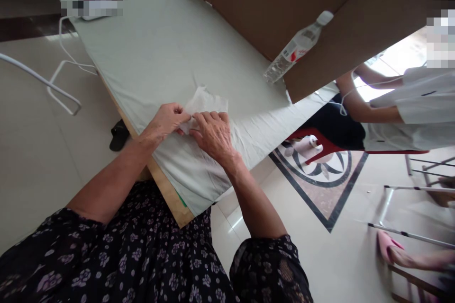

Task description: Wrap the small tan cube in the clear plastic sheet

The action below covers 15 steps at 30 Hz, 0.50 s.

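White tissue (208, 100): it lies flat on the pale grey tablecloth (159, 47), close to the table's front edge, with its near edge under your fingers.
Left hand (166, 122): your thumb and forefinger are pinched together on that near edge.
Right hand (214, 133): your bent fingers rest on the same edge, touching the other hand's fingertips. The thumb is hidden, so I cannot tell whether you clamp the tissue.
Beyond: a plastic water bottle (296, 49) leans against a brown cardboard sheet (284, 4), well apart from the tissue.
Right side: another person's forearm (369, 112) shows near a red stool (320, 144).
Floor: a black slipper (119, 135) lies beside the table.
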{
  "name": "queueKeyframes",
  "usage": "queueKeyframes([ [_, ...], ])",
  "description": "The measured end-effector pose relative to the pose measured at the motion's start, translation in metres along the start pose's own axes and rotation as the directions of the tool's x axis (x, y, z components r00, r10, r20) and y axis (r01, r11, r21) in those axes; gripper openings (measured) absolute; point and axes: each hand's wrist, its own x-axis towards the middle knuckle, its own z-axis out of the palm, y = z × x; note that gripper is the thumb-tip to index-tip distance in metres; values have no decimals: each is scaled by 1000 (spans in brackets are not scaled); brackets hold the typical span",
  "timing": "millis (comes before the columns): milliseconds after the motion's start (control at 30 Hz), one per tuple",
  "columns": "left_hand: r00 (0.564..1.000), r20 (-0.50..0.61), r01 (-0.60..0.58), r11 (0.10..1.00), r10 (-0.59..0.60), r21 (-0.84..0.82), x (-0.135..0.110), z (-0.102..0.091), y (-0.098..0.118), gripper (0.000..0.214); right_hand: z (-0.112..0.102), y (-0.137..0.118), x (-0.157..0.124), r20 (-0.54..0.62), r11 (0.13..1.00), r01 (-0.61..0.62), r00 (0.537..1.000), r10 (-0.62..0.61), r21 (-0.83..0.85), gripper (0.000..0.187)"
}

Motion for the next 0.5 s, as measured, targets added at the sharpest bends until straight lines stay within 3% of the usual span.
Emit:
queueKeyframes([
  [233, 996, 79, -49, 999, 50, -5, -5, 2, 6, 6, -3, 1, -7, 13, 998, 5, 1000, -5, 57, 14],
  [333, 984, 151, -113, 990, 100, 84, -11, -2, 8, 20, -4, 4, -12, -6, 992, 8, 1000, -7, 130, 15],
  [400, 962, 183, -243, 944, 204, 225, -16, -1, 8, 24, -4, 5, -16, -31, 983, 13, 999, -8, 184, 15],
  [500, 900, 220, -435, 768, 376, 470, -22, 5, 5, 20, -4, 9, -28, -148, 967, -26, 987, 65, 254, 12],
])
